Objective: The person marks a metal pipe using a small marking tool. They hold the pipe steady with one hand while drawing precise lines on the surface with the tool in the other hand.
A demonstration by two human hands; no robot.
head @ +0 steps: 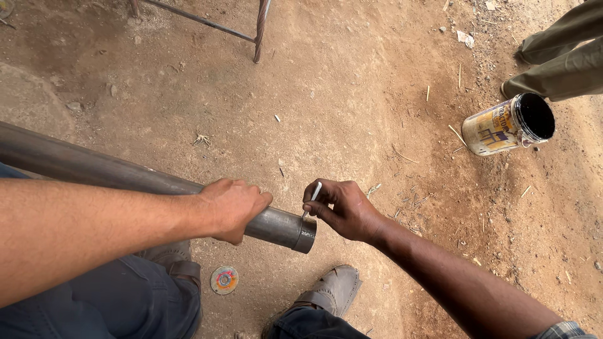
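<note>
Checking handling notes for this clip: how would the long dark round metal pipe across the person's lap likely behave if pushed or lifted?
The long dark metal pipe looks rigid and probably heavy, being long and steel-like. Its round section suggests it would roll if released; the left hand grips it near the end. The right hand holds a thin white marking stick at the rim, so a nudge may spoil the mark.

You are in an open-air metalworking yard with a bare dirt floor. A long steel pipe serves as landmark: just below its cut end lies a grinding disc, well above it a welded rod frame, and far right a paint-stained tin.
</note>
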